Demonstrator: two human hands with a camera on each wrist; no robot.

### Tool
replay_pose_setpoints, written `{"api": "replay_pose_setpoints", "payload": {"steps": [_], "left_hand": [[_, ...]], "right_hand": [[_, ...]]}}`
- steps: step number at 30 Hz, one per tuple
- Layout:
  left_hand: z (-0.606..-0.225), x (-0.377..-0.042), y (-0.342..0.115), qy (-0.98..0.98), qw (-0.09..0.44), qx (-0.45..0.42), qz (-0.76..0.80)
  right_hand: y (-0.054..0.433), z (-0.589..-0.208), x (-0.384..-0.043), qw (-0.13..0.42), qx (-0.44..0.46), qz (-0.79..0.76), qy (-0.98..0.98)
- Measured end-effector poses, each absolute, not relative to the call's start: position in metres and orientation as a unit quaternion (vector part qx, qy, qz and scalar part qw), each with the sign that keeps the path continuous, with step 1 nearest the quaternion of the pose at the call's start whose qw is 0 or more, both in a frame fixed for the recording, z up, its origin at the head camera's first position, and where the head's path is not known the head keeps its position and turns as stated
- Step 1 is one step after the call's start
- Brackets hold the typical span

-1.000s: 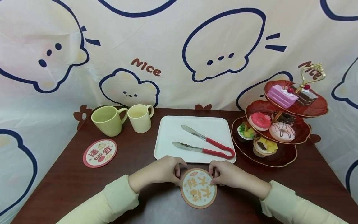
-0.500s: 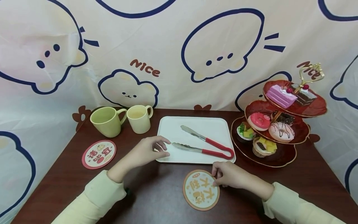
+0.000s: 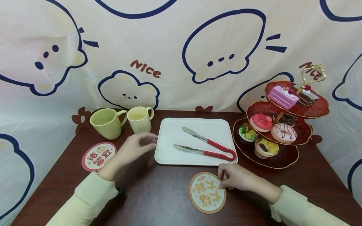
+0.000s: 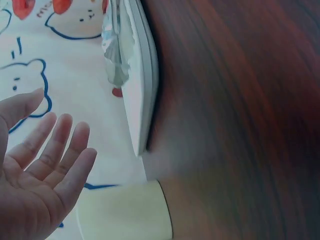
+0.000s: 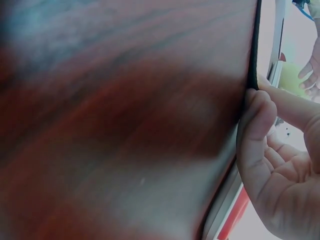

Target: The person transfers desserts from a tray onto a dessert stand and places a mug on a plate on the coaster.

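Note:
My right hand point(image 3: 237, 177) pinches the right edge of a round coaster point(image 3: 207, 197) with an orange rim and yellow characters. The right wrist view shows thumb and forefinger meeting on that coaster's thin dark edge point(image 5: 253, 55). My left hand point(image 3: 137, 147) holds nothing; its fingers are relaxed and spread near the left edge of the white tray point(image 3: 169, 131), in front of the small cream mug point(image 3: 139, 122). A pair of tongs point(image 3: 217, 153) with red handles lies on the tray, jaws apart. A second round coaster point(image 3: 94, 157), red-rimmed, lies at the left, partly behind my left wrist.
A larger green mug point(image 3: 106, 125) stands at the back left beside the cream one. On the right rises a three-tier red stand point(image 3: 305, 135) with cake slices, donuts and cupcakes. A printed cloth point(image 3: 169, 40) hangs behind the table point(image 3: 152, 194).
My left hand let go of the orange-rimmed coaster and moved left and away towards the mugs. My right hand still pinches the coaster, which shifted slightly right in the view.

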State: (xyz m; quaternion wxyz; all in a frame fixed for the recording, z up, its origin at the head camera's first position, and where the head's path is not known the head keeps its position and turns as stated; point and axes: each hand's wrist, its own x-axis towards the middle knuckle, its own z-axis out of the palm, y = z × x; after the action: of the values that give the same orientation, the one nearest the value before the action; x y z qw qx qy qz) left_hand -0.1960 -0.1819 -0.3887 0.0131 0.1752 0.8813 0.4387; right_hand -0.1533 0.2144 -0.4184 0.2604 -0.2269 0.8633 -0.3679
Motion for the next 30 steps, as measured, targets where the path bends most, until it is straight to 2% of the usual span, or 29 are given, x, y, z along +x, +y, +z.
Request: {"api": "replay_pose_setpoints", "payload": {"steps": [22, 30], "left_hand": [[-0.396, -0.212, -0.214, 0.857, -0.020, 0.087, 0.508], [-0.397, -0.214, -0.218, 0.835, -0.007, 0.059, 0.547]], "right_hand": [[0.247, -0.421, -0.148, 0.249, -0.196, -0.362, 0.876], [0.258, -0.421, -0.145, 0.249, -0.180, -0.376, 0.874]]}}
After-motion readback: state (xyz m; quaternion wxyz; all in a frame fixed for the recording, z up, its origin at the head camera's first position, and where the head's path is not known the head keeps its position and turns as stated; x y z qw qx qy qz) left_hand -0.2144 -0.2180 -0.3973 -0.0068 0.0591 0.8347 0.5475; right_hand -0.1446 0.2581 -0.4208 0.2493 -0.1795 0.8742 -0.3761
